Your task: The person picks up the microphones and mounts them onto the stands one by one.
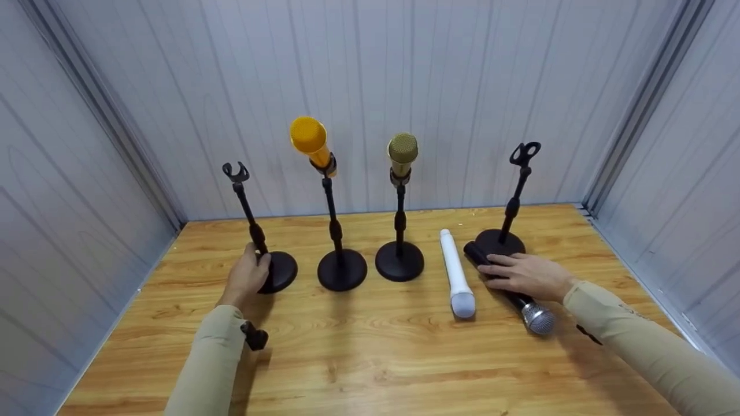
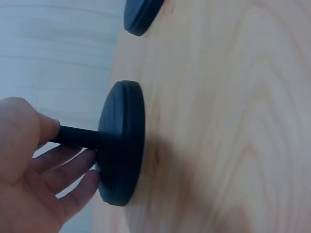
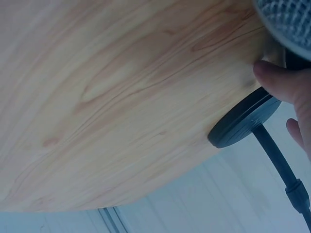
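My left hand (image 1: 247,276) grips the lower pole of the leftmost black microphone stand (image 1: 281,271), whose clip on top holds no microphone. In the left wrist view the thumb and fingers surround the pole (image 2: 77,136) just above the round base (image 2: 121,145). My right hand (image 1: 529,276) lies across a black microphone (image 1: 513,294) on the table, fingers over its handle and thumb at its side. That microphone's silver mesh head (image 1: 539,319) points toward the near right. Right behind it, the rightmost stand (image 1: 511,211) has a bare clip.
Between the hands, one stand (image 1: 342,270) carries a yellow microphone (image 1: 309,137) and another (image 1: 399,261) a gold microphone (image 1: 403,151). A white microphone (image 1: 457,274) lies left of the black one. Pale panel walls (image 1: 370,86) enclose the wooden table (image 1: 370,358) at back and sides.
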Available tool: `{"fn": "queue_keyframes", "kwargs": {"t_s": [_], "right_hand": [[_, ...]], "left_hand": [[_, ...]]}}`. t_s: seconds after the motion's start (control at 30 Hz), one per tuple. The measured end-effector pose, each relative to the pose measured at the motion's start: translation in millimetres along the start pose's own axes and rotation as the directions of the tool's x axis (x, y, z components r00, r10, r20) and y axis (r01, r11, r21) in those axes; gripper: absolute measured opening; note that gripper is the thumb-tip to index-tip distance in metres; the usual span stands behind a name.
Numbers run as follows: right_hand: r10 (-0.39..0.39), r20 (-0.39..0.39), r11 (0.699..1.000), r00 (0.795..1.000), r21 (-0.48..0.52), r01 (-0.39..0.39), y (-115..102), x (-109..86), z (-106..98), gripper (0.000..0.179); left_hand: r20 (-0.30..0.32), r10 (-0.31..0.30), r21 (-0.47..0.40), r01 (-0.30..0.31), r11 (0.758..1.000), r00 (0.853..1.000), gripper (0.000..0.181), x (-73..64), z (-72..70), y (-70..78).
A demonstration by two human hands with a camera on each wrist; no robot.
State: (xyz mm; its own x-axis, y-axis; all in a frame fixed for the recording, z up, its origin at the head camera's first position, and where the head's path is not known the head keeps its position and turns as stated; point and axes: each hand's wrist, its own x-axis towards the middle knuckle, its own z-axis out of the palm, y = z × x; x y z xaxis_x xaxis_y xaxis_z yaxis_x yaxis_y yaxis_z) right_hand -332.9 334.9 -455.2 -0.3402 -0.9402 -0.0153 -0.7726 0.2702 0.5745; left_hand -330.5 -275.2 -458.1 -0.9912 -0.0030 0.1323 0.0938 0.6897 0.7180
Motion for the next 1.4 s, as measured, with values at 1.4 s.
{"fn": "queue_keyframes", "kwargs": {"t_s": [1.4], "right_hand": [[0.278, -0.334, 0.896, 0.901, 0.429, -0.117, -3, 38.0, -44, 0.065]], "left_hand": [[0.124, 0.191, -0.189, -0.166, 0.968, 0.974, 0.033, -60.3, 8.2, 20.6]]}}
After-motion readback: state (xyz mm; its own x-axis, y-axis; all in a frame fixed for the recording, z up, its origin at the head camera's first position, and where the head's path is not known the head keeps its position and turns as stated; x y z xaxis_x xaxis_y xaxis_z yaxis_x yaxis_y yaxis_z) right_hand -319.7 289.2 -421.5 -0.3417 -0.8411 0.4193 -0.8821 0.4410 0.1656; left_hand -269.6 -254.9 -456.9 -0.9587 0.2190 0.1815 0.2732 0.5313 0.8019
